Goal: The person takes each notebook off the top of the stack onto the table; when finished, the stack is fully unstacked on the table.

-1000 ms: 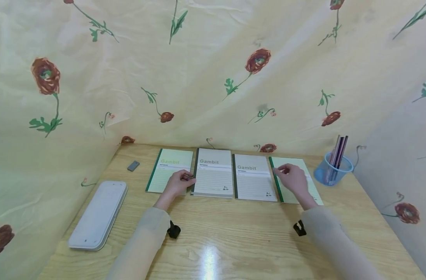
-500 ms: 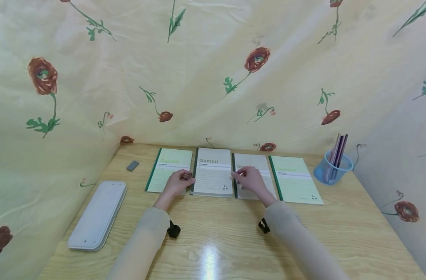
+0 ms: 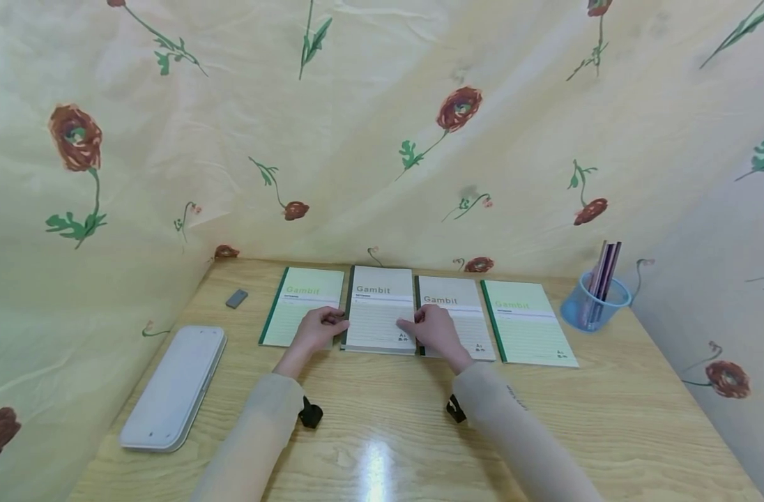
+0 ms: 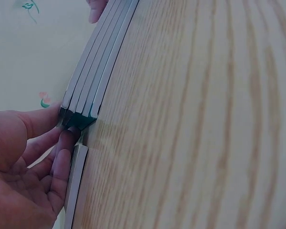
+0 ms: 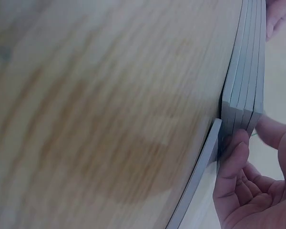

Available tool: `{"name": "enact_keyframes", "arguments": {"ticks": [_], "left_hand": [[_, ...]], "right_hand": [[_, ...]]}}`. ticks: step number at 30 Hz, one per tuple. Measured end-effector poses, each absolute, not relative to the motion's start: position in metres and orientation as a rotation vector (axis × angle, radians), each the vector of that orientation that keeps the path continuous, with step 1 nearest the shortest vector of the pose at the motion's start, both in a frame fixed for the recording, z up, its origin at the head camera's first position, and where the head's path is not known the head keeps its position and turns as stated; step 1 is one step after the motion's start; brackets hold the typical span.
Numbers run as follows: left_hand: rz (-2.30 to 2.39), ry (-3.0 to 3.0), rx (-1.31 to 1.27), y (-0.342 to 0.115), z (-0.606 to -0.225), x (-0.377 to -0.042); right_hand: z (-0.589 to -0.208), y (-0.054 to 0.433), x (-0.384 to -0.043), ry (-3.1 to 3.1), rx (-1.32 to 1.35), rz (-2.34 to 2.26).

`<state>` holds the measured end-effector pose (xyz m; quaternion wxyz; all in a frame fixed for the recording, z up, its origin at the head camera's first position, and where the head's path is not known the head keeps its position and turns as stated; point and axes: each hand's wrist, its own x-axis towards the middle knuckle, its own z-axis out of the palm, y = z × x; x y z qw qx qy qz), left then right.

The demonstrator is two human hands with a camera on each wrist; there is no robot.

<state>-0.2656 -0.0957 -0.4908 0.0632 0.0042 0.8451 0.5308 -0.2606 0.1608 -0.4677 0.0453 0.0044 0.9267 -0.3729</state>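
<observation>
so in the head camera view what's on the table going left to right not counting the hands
White case, small gray block, leftmost green-spined notebook, notebook stack, dark-spined notebook, rightmost green-spined notebook, blue cup.

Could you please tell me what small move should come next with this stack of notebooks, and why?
I would probably press the left hand and right hand gently inward to square the stack of notebooks, since they grip its opposite sides and its edges look slightly uneven in the right wrist view.
</observation>
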Motion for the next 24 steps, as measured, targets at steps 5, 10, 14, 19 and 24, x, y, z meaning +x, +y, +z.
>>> {"name": "enact_keyframes", "arguments": {"ticks": [5, 10, 14, 19, 24], "left_hand": [[1.595, 2.562, 0.008, -0.0958, -0.4916, -0.2655], [1.593, 2.572, 0.008, -0.0951, -0.4914, -0.2646], [1.579, 2.588, 0.020, -0.0944, -0.4921, -0.2644], [1.574, 2.600, 0.024, -0.0938, -0.4917, -0.2637], [1.572, 2.605, 0.041, -0.0941, -0.4918, -0.2629]], "right_hand": [[-0.4678, 0.1592, -0.2612, 2.834, 0.038, -1.127], [-0.4671, 0.1601, -0.2604, 2.842, 0.034, -1.119], [-0.4661, 0.1611, -0.2588, 2.855, 0.062, -1.110], [-0.4662, 0.1622, -0.2583, 2.866, 0.086, -1.105], [-0.4683, 0.1639, -0.2605, 2.889, 0.111, -1.104]]}}
